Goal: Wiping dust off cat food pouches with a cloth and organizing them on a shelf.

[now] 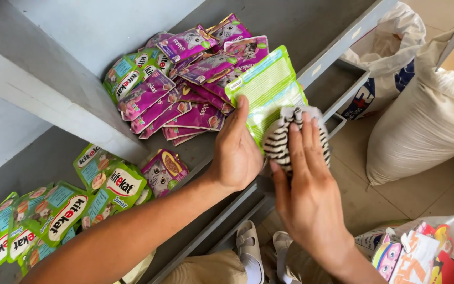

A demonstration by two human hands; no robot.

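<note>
Step in hand: the person wipes a green pet-food pouch (267, 87) with a striped cloth (285, 138); this is judged from the cloth pressed flat on the pouch.
Left grip: the left hand (236, 152) is clamped on the pouch's lower left edge, thumb on top along the edge, the other fingers hidden beneath.
Right grip: the right hand (305, 189) lies palm down on the cloth, fingers straight and close together, pressing rather than pinching; it closes on nothing.
Where the pouch is: held in the air above the front edge of the grey shelf (295, 26), just ahead of both grips, its far end slanting away and to the right of them.
Doing it well: the left grip should likely stay firm near the edge so the pouch does not buckle, while the cloth sweeps from the grip outward along the whole face.
Arm pose: the left forearm reaches in from the lower left, wrist nearly straight; the right wrist comes from below, hand pointing away.
Around the grips: purple pouches (195, 79) heaped beyond the left grip; green pouches (59, 215) on the lower shelf, well to its left; white sacks (426, 131) right of the right grip.
</note>
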